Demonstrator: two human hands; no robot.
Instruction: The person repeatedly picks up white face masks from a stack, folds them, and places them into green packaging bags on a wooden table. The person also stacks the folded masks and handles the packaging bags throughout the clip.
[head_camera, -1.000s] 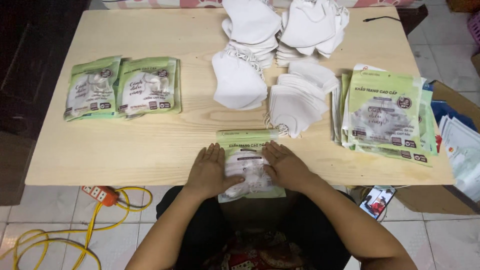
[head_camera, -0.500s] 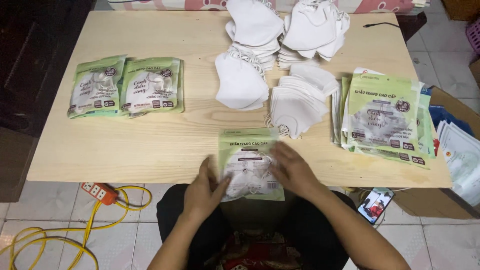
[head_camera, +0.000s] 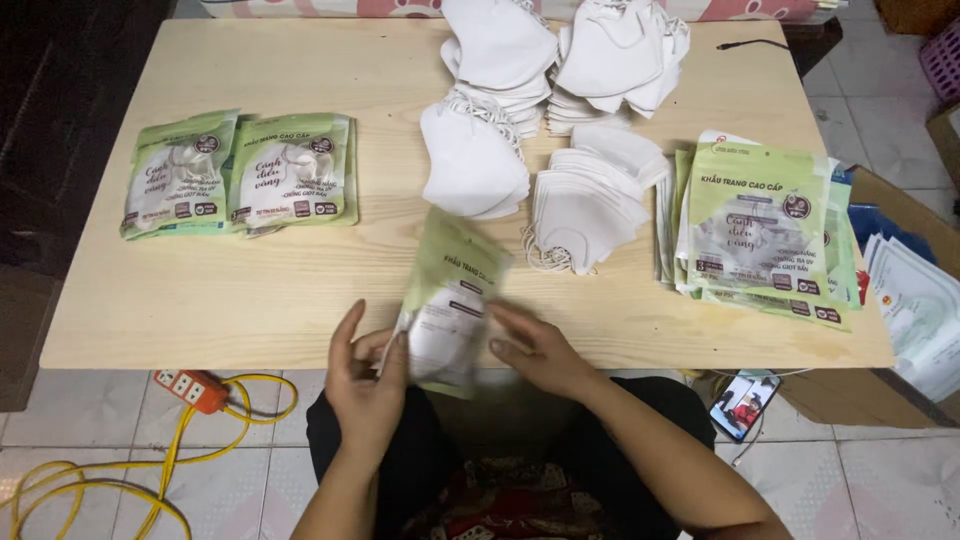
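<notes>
Head view, both hands (head_camera: 365, 385) (head_camera: 540, 350) holding green pouch (head_camera: 450, 300), white mask inside

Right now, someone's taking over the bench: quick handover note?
Left hand and right hand both grip one filled green-and-white plastic mask pouch, tilted up off the pale wooden table at its near edge.
Done: two filled pouches lie far left.
Left: loose white fabric face masks piled in the centre, a stack of flat green pouches on the right.
</notes>
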